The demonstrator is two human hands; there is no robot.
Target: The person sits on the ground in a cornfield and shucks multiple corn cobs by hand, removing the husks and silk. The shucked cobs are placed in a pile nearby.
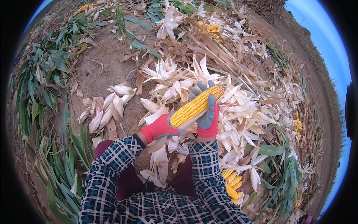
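Between my two gloved hands is an ear of corn (pixel 197 105), its yellow kernels bare and facing up, with a strip of pale husk along its lower right side. My left hand (pixel 161 126), in a red and grey glove, is closed round the lower left end of the ear. Around the upper right part, my right hand (pixel 209 118) curls from beneath, its grey fingertips showing on both sides. Loose dry husks (pixel 238 123) lie beneath and beside both hands.
Unhusked ears (pixel 108 110) lie on the soil at the left. Husked yellow ears (pixel 232 183) are piled by my right forearm, with another pile (pixel 212 30) farther off. Green corn leaves (pixel 48 67) cover the far left, and more green stalks (pixel 281 168) lie at the right.
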